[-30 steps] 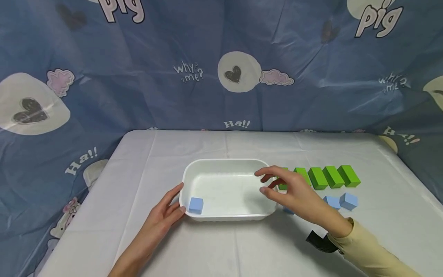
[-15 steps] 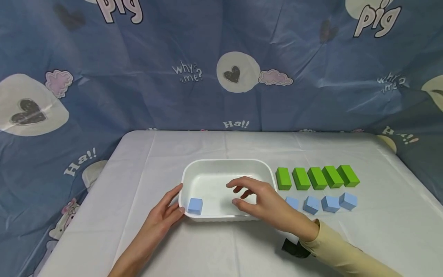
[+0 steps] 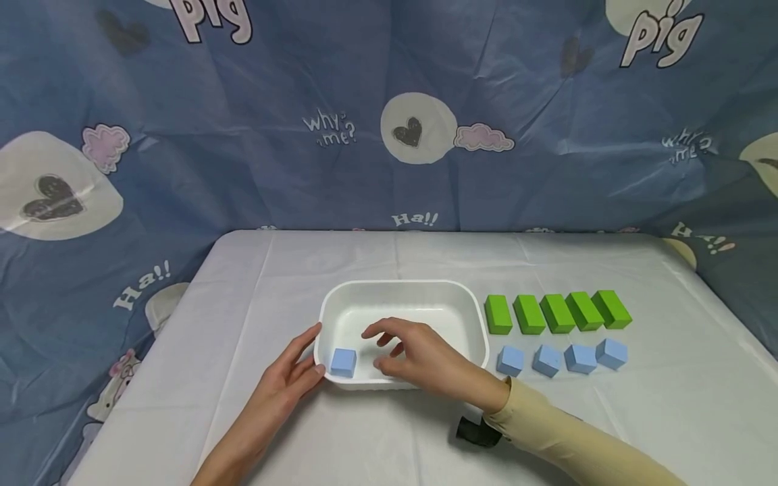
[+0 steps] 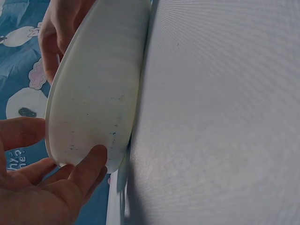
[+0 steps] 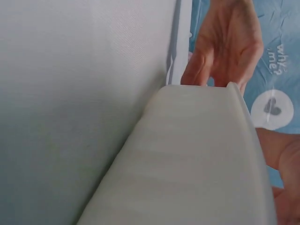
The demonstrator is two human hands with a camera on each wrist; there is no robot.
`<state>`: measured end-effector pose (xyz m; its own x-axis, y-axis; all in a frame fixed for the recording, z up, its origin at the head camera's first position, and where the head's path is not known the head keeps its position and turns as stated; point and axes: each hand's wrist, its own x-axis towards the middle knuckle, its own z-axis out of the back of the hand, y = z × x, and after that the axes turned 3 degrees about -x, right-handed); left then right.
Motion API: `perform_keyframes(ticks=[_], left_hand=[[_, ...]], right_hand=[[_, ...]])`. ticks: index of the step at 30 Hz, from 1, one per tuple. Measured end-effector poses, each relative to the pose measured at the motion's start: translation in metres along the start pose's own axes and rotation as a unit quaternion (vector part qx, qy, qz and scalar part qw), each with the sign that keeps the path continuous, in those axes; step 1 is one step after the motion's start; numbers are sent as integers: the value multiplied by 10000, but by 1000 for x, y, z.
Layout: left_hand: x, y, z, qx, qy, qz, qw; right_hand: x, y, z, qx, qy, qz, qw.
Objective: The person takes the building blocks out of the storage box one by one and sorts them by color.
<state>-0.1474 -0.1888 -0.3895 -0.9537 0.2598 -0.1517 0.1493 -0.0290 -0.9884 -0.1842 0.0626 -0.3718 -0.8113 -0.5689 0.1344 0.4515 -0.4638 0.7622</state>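
Observation:
A white plastic tray [image 3: 413,383] sits on the table with one blue cube [image 3: 343,362] in its front left corner. My left hand [image 3: 286,381] rests against the tray's left end; in the left wrist view its thumb touches the outer wall and a finger reaches the rim. Above the tray, my right hand [image 3: 419,354] has loosely bent fingers with a gap between thumb and index finger and nothing in it. Its fingertips are just right of the blue cube. In the right wrist view the tray's outer wall [image 5: 197,154] hides most of that hand.
Right of the tray stand several green blocks [image 3: 558,313] in a row, with several blue cubes [image 3: 580,358] in a row in front. A white cloth [image 3: 292,263] covers the table. Behind hangs a blue printed curtain [image 3: 267,155].
My right hand has moved left, from over the tray's right end to near the blue cube inside, uncovering blocks on the right. My left hand stays at the tray's left end.

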Motion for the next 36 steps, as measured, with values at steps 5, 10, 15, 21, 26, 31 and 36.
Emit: perform_keyframes(ticks=[5, 10, 15, 21, 26, 31, 36], left_hand=[[0, 0, 0, -36, 62, -35, 10000], [0, 0, 0, -61, 61, -18, 10000], [-1, 1, 1, -4, 93, -61, 9999], [0, 1, 1, 7, 94, -94, 9999], [0, -1, 1, -52, 83, -41, 9999], [0, -2, 1, -57, 73, -23, 10000], [-1, -2, -1, -102, 66, 26, 9999]], right_hand=[[7, 0, -3, -55, 270, -309, 9991], [15, 0, -6, -68, 565, -369, 9977], [24, -1, -12, -3, 829, -428, 9956], [31, -2, -17, -8, 1037, -408, 9938], [35, -5, -17, -127, 1264, -288, 9915], [37, -5, -16, -258, 1371, -337, 9897], [36, -4, -17, -399, 1261, -403, 9904]])
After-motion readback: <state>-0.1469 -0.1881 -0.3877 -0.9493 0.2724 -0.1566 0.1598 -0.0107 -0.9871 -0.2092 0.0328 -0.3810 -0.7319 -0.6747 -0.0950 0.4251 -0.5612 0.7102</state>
